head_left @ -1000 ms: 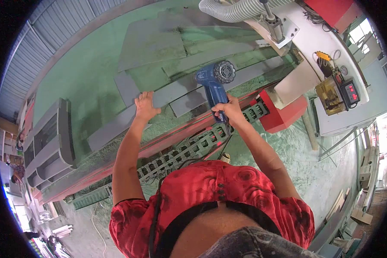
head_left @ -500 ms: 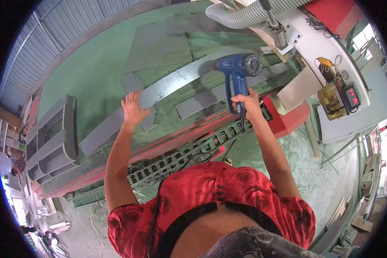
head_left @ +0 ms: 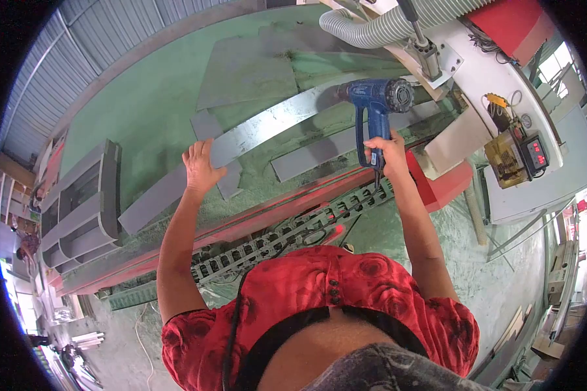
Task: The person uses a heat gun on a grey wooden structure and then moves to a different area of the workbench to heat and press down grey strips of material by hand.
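Note:
My right hand (head_left: 389, 154) is wrapped round the handle of a blue heat gun (head_left: 370, 96). The gun's nozzle points left, over the far end of a long grey strip (head_left: 270, 122) with a shiny surface. My left hand (head_left: 203, 168) lies with fingers spread at the near left end of this strip. Another grey strip (head_left: 156, 198) extends to the lower left of that hand. A separate grey board (head_left: 319, 151) lies below the shiny strip, on the green table (head_left: 153, 117).
A grey slatted frame (head_left: 81, 207) stands at the left. Along the near table edge runs a cable chain (head_left: 274, 240). At the upper right are a ribbed hose (head_left: 365, 31), a metal cylinder (head_left: 428, 62) and a box with a red display (head_left: 536, 155). Part of another person (head_left: 27, 246) shows far left.
My right hand and the heat gun have moved to the right along the strip. The left hand has stayed nearly in place, still spread.

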Motion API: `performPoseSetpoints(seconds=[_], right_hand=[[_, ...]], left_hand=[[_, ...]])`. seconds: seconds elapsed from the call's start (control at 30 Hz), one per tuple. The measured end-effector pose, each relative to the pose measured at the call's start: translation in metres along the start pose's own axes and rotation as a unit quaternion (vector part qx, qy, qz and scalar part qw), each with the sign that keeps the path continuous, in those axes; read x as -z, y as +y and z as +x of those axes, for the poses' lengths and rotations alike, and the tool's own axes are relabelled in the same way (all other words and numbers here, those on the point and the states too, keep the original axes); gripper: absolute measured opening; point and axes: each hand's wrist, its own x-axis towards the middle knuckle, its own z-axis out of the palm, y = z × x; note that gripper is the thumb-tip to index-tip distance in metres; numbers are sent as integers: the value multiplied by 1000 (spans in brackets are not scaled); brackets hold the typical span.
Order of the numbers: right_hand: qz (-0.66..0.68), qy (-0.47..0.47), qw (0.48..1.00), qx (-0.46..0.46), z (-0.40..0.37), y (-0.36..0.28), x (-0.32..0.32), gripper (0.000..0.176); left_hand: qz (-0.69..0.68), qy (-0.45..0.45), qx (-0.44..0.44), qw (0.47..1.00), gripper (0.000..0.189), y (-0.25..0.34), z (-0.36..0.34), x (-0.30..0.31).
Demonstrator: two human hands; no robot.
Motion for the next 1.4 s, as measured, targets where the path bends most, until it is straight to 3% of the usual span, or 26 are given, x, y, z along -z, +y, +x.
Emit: performPoseSetpoints(seconds=[1.4], right_hand=[[0,-18,1000,7,-21,2,-10,33]], left_hand=[[5,33,-21,999,76,6,-13,11]])
